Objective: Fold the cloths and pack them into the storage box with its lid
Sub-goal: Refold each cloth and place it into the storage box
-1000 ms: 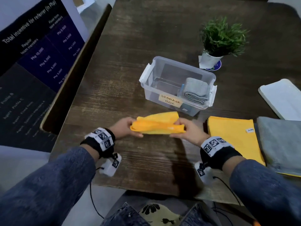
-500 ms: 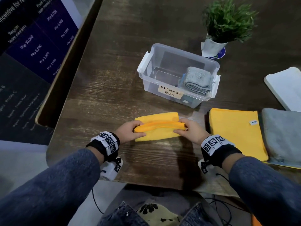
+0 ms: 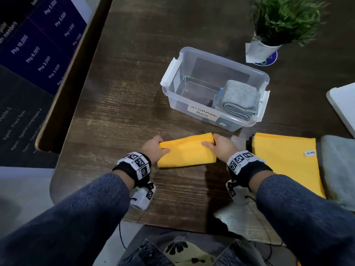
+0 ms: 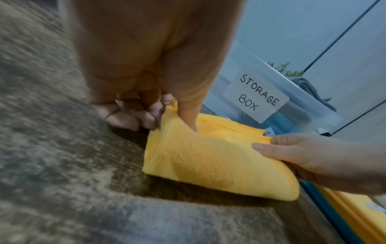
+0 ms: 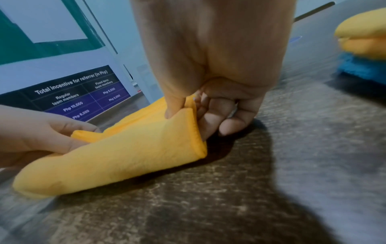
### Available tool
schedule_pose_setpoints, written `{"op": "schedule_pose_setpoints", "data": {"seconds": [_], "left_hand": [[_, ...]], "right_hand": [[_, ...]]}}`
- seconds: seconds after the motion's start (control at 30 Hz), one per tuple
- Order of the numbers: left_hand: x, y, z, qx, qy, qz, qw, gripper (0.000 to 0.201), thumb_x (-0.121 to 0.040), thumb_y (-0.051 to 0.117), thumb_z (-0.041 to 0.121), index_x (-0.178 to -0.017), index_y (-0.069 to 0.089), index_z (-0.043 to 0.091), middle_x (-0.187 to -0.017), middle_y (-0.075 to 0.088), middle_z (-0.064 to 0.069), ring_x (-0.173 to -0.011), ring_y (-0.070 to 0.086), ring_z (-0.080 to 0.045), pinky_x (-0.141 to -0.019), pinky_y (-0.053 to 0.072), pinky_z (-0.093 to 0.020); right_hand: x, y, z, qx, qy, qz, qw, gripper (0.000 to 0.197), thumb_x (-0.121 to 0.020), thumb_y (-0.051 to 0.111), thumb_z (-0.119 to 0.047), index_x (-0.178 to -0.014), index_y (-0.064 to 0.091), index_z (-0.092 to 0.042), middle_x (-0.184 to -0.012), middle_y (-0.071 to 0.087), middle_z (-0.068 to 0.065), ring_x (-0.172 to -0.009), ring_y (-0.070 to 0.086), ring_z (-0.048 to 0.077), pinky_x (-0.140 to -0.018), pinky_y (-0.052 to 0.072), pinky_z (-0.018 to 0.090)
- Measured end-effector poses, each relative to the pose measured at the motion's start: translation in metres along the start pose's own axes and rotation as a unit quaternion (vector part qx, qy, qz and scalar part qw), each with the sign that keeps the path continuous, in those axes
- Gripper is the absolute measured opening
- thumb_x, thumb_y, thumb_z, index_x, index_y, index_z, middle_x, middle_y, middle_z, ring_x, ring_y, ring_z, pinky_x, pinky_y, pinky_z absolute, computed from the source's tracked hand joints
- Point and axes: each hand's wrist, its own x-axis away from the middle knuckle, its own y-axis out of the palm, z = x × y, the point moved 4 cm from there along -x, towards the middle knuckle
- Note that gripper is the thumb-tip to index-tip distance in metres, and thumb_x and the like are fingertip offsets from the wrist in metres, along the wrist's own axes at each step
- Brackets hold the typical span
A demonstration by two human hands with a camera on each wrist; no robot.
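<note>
Since the earlier frame we have carried the near layer of the yellow cloth (image 3: 187,153) over, and its free edge now lies on the far side, toward the storage box (image 3: 215,87); before, it stood up as a ridge between our hands. Our left hand (image 3: 154,147) pinches the left far corner between thumb and curled fingers, and our right hand (image 3: 221,146) pinches the right far corner in the same way.

If we let go unevenly, the soft layers could slide and the fold open, because the upper layer arches a little and is not pressed flat. The cloth is thick, fuzzy microfibre, lying on the table (image 3: 134,93) just before the box. It seems folded in several layers, though motion blur makes counting uncertain.
</note>
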Motion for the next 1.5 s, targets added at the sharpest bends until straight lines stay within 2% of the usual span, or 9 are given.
{"op": "schedule_pose_setpoints", "data": {"seconds": [0.27,0.5,0.7,0.83,0.93,1.03,1.23,1.4,1.5], "left_hand": [[-0.008,-0.013,-0.009,0.101,-0.036,0.011,0.994,0.057,-0.074,0.082,0.032,-0.12,0.054,0.015,-0.111,0.054,-0.005,-0.094,0.053,-0.017,-0.077,0.043,-0.028],[0.001,-0.005,0.011,-0.028,-0.005,-0.143,0.989,0.066,-0.072,0.071,0.063,-0.119,0.06,0.018,-0.122,0.054,-0.001,-0.11,0.054,-0.02,-0.088,0.047,-0.031],[0.013,-0.002,0.023,0.095,0.036,-0.13,0.986,0.042,-0.087,0.063,0.05,-0.109,0.057,0.014,-0.105,0.063,-0.002,-0.097,0.061,-0.019,-0.08,0.046,-0.03],[0.019,-0.005,0.029,0.143,0.012,-0.119,0.982,0.047,-0.093,0.053,0.049,-0.121,0.057,0.011,-0.113,0.065,-0.006,-0.101,0.063,-0.023,-0.09,0.051,-0.038],[0.028,-0.008,0.035,0.294,-0.048,-0.124,0.947,0.05,-0.098,0.045,0.047,-0.118,0.058,0.004,-0.105,0.066,-0.013,-0.084,0.065,-0.022,-0.069,0.057,-0.036],[0.039,-0.014,0.042,0.446,-0.076,-0.143,0.881,0.049,-0.098,0.029,0.057,-0.105,0.06,0.02,-0.102,0.069,-0.009,-0.086,0.065,-0.02,-0.072,0.057,-0.04],[0.045,-0.03,0.044,0.497,-0.03,-0.229,0.836,0.099,-0.076,0.018,0.086,-0.101,0.069,0.005,-0.102,0.071,-0.018,-0.096,0.069,-0.028,-0.08,0.057,-0.039],[0.046,-0.031,0.046,0.478,0.022,-0.216,0.851,0.058,-0.081,0.057,0.061,-0.103,0.065,0.008,-0.092,0.068,-0.011,-0.079,0.067,-0.019,-0.068,0.057,-0.03],[0.043,-0.037,0.043,0.499,0.037,-0.175,0.848,0.051,-0.085,0.066,0.034,-0.123,0.058,0.0,-0.106,0.069,-0.016,-0.088,0.069,-0.023,-0.08,0.058,-0.033]], "right_hand": [[-0.001,0.007,0.015,-0.086,0.085,-0.013,0.993,0.089,-0.065,0.078,-0.062,-0.129,0.046,-0.008,-0.114,0.06,0.007,-0.099,0.062,0.027,-0.072,0.05,0.035],[0.003,0.01,0.003,-0.153,0.047,-0.029,0.987,0.082,-0.078,0.077,-0.04,-0.142,0.04,-0.004,-0.135,0.053,0.011,-0.118,0.054,0.026,-0.095,0.047,0.035],[0.006,-0.003,-0.001,-0.271,0.028,0.022,0.962,0.055,-0.075,0.08,-0.04,-0.115,0.054,-0.013,-0.11,0.064,0.005,-0.099,0.062,0.021,-0.088,0.053,0.044],[0.016,-0.015,-0.021,-0.233,-0.047,0.121,0.964,0.041,-0.074,0.079,-0.027,-0.079,0.038,-0.027,-0.078,0.047,-0.005,-0.073,0.046,0.014,-0.062,0.041,0.031],[0.029,-0.017,-0.048,-0.254,-0.134,0.138,0.948,0.038,-0.077,0.076,-0.015,-0.092,0.041,-0.023,-0.084,0.044,-0.006,-0.076,0.044,0.012,-0.064,0.038,0.02],[0.045,-0.014,-0.071,-0.27,-0.202,0.108,0.935,0.044,-0.077,0.077,-0.014,-0.106,0.044,-0.019,-0.092,0.049,-0.006,-0.081,0.049,0.005,-0.067,0.038,0.009],[0.06,-0.005,-0.083,-0.176,-0.273,0.067,0.943,0.063,-0.072,0.08,-0.017,-0.12,0.039,-0.025,-0.099,0.051,-0.009,-0.091,0.053,0.009,-0.081,0.042,0.026],[0.067,-0.007,-0.091,-0.133,-0.336,0.056,0.931,0.059,-0.071,0.082,-0.03,-0.114,0.042,-0.025,-0.101,0.053,-0.013,-0.103,0.05,0.012,-0.087,0.038,0.029],[0.07,-0.017,-0.082,-0.253,-0.315,0.071,0.912,0.057,-0.073,0.073,-0.057,-0.113,0.045,-0.028,-0.109,0.054,-0.007,-0.11,0.053,0.014,-0.097,0.044,0.033]]}}
